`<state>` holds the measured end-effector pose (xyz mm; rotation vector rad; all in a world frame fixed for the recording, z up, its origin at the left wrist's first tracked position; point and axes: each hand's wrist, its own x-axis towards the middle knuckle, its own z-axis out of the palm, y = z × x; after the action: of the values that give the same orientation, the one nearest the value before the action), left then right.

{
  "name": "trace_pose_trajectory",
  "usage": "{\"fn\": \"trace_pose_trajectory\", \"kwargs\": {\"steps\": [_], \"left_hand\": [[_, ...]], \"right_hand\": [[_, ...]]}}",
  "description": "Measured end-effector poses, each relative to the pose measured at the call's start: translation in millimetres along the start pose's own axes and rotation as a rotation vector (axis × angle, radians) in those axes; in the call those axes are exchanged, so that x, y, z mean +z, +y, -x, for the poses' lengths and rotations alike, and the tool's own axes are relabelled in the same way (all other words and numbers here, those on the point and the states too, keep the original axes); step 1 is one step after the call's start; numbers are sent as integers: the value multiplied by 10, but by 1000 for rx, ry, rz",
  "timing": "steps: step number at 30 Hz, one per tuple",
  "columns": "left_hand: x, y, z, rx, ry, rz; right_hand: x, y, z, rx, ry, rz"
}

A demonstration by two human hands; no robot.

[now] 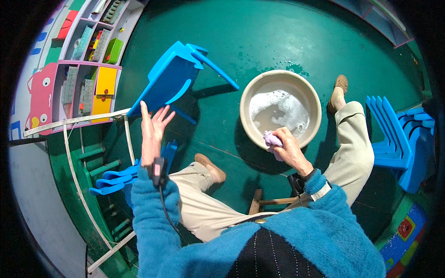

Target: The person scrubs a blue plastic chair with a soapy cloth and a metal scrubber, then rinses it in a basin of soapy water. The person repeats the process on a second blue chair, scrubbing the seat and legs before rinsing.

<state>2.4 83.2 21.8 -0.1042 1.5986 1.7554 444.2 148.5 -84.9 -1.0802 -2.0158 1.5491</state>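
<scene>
My right hand is closed around a bunched lilac cloth over the near rim of a round beige basin. Cloudy water with white suds lies in the basin. To the left, a blue plastic child's chair stands tilted, its legs pointing right. My left hand is spread at the chair's near lower edge, fingers apart; whether the fingertips touch the plastic I cannot tell.
Stacked blue chairs stand at right and lower left. A white metal frame runs along my left, near a pink-edged toy shelf. Water droplets wet the green floor behind the basin. A wooden stool shows beneath me.
</scene>
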Motion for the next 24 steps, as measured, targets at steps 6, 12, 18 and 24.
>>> {"fn": "trace_pose_trajectory", "kwargs": {"steps": [6, 12, 18, 24], "left_hand": [[645, 304, -260, -187, 1, 371], [349, 378, -746, -105, -3, 398], [-436, 995, -1408, 274, -10, -114], [-435, 1044, -1272, 423, 15, -305]], "right_hand": [[-63, 64, 11, -27, 41, -3], [-196, 102, 25, -25, 70, -1], [-245, 81, 18, -8, 84, -23], [-182, 98, -34, 31, 52, 7]]}}
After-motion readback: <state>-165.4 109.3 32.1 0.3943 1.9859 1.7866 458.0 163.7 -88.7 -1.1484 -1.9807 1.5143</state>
